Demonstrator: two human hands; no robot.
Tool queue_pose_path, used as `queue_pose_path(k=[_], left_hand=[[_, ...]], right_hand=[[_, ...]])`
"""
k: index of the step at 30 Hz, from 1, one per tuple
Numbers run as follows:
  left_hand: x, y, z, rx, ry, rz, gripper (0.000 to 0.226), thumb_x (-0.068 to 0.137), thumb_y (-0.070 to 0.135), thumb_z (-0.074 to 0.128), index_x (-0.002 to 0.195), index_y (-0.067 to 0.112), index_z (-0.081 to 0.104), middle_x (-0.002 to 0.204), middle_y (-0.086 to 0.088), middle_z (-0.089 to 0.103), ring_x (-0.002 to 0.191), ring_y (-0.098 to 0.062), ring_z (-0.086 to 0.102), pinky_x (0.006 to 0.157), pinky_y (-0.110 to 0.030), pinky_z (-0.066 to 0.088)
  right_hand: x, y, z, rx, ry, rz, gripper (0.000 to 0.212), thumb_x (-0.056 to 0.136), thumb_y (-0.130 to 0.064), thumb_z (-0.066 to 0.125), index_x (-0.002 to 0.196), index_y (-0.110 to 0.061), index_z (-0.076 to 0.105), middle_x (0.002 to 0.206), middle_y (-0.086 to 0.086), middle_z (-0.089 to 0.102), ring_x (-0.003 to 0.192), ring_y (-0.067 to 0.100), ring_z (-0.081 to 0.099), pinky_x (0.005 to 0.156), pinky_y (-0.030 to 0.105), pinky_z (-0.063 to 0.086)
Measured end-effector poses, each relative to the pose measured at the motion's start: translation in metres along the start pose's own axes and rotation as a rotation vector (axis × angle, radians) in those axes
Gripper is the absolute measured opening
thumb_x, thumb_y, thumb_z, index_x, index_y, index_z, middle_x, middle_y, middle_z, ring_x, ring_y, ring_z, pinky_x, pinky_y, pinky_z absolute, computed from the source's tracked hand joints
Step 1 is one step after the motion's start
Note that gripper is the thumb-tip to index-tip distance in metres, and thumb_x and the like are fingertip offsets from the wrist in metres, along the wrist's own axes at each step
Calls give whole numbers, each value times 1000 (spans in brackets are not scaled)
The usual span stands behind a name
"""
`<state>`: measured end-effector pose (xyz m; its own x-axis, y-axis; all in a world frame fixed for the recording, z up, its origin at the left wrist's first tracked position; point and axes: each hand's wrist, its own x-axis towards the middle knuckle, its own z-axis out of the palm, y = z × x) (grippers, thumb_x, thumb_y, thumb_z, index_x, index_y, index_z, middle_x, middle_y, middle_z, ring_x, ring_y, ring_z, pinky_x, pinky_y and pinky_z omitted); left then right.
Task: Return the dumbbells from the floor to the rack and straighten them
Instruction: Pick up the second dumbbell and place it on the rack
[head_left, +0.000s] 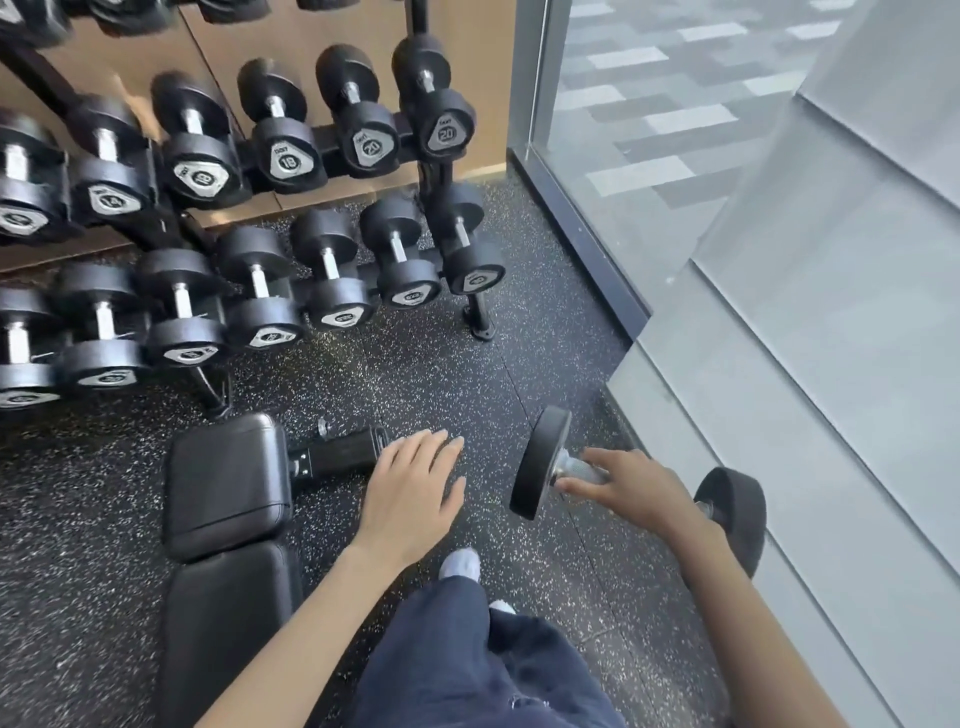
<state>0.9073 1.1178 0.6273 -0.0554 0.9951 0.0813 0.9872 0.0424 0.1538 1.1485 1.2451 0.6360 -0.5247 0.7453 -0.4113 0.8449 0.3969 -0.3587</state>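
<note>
**Right grip poised over the dumbbell's bar, nothing held yet**

The dumbbell (537, 462) lies on the floor (415, 374) beside the glass wall (649, 156). Its long axis runs across the view, with one head toward the left grip and the other farther right and nearer the person. The right grip (628, 488) is over the handle (569, 466), wide, with fingers (582, 487) spread across the bar and not yet curled round it. The left grip (415, 488) hovers flat and wide by the bench (223, 483) end, holding nothing and apart from the dumbbell. The right is plainly nearer, and its fingers cross the bar, which suits closing there. The rack (435, 179) stands ahead and to the left, so the carry would go that way.
</note>
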Motion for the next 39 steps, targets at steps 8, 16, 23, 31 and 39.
queue_pose_path(k=[8, 16, 23, 31, 39], left_hand=[[103, -19, 18, -2, 10, 28, 41, 85, 29, 65, 121, 11, 62, 121, -7, 64, 113, -25, 59, 98, -42, 45], [220, -66, 13, -9, -19, -22, 41, 89, 31, 56, 126, 13, 59, 127, -7, 61, 121, -25, 53, 104, -44, 41], [291, -94, 6, 1, -42, -114, 50, 91, 38, 33, 125, 13, 60, 126, -7, 61, 120, -26, 54, 102, -45, 41], [368, -107, 12, 17, -68, -275, 53, 90, 39, 29, 124, 12, 61, 124, -7, 62, 119, -26, 55, 102, -45, 41], [469, -109, 1, 21, -26, -430, 52, 91, 40, 30, 124, 13, 61, 125, -6, 62, 119, -24, 55, 102, -43, 41]], right_hand=[[84, 25, -35, -38, -22, 20, 46, 75, -77, 45, 65, -32, 43, 61, -12, 55, 54, 3, 51, 51, 25, 41], [207, 14, -113, -64, 31, -27, 65, 65, -88, 34, 89, -32, 56, 74, -9, 62, 67, 11, 59, 68, 35, 54], [286, 8, -164, -44, 57, -107, 66, 60, -92, 30, 83, -34, 52, 68, -10, 62, 62, 7, 58, 60, 29, 51], [393, 16, -218, -85, -40, -260, 64, 59, -90, 32, 86, -36, 54, 65, -13, 59, 61, 5, 56, 50, 23, 37], [511, 17, -303, -215, -78, -396, 60, 68, -84, 38, 97, -34, 53, 69, -15, 56, 67, 13, 57, 58, 28, 41]])
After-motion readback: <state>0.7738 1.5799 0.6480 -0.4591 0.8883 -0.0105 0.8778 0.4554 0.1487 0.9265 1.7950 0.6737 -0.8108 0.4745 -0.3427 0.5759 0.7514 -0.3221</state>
